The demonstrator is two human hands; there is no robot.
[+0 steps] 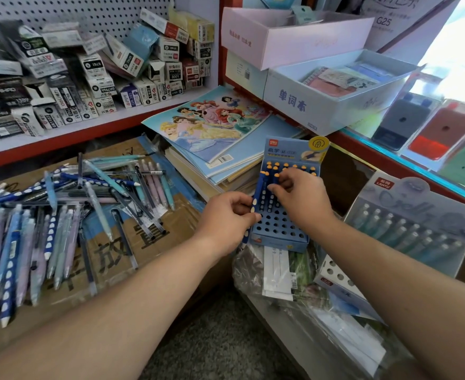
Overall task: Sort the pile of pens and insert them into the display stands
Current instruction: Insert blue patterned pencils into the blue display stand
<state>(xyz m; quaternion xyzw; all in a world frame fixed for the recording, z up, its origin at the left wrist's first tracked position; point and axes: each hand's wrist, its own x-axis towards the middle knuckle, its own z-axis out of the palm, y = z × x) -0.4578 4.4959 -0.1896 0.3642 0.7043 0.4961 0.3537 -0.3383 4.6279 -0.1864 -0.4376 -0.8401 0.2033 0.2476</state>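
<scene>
Pile of pens [61, 215]: lower left of the frame, a loose, crossed heap of dark blue dotted pens, pale blue and pink ones, and clear thin ones.
Pale stand [417, 223]: right edge, tilted back, its rows already filled with light-coloured pens.
Blue stand [280, 229]: centre, leaning back. Its upper rows hold orange-topped pens and its lower holes are empty.
Left hand [226, 218]: just left of the blue stand, with fingers curled round the held pen.
Right hand [300, 198]: over the stand's upper rows, with thumb and fingertips pinching the top of the standing pen.
Held pen [258, 187]: dark blue with white dots, slanting along the stand's left edge and not yet in a hole.
Standing pen [276, 179]: orange-capped, among its neighbours in the stand.
Handling: the pens look light, stiff and smooth, and they would likely roll on a flat surface. It seems best to take one by the mid-barrel, aim its tip at a hole, then press on the cap. The card stand looks light and may shift unless braced.
Surface: the pile lies on flattened cardboard [143, 242]. The blue stand sits on crinkled plastic bags [280, 283], an uneven footing.
Room: a stationery shop corner. A shelf [88, 127] of small boxes [102, 78] is at upper left, and colouring books [212, 127] are stacked at centre.
</scene>
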